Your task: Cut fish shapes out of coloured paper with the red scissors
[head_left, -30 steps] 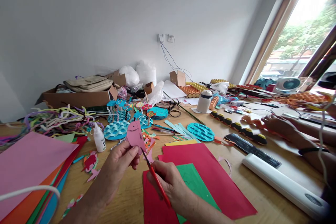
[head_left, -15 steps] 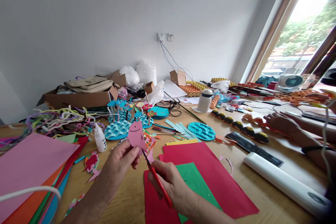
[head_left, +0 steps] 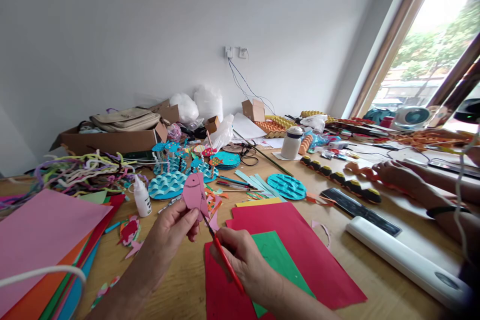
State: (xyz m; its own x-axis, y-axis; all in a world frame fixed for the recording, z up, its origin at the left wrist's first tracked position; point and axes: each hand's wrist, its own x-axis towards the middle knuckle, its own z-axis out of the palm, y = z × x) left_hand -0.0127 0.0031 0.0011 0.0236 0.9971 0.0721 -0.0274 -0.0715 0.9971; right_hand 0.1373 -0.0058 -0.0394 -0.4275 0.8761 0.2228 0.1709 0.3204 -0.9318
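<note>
A pink paper piece [head_left: 194, 189] with drawn lines, fish-like in outline, is pinched upright between the thumb and fingers of my left hand [head_left: 176, 230]. My right hand [head_left: 240, 255] is wrapped round red-handled scissors [head_left: 228, 264]. Their dark blades touch the lower right edge of the pink piece; how far they are apart is too small to tell. Below my right hand lie red sheets [head_left: 300, 255] and a green sheet [head_left: 281, 260] with faint marks. Pink and orange scraps [head_left: 213, 207] show behind the blades.
Coloured sheets [head_left: 48, 235] and a glue bottle [head_left: 142, 197] are at left. Blue wave-patterned discs [head_left: 286, 186] and a white bottle [head_left: 291, 144] stand beyond. At right are a long white device [head_left: 405, 260], a black bar [head_left: 360, 210] and another person's hands [head_left: 399, 175].
The view has shifted very slightly. My hands, the pink paper and the scissors keep nearly the same position, with the scissors' handles turned a little.
</note>
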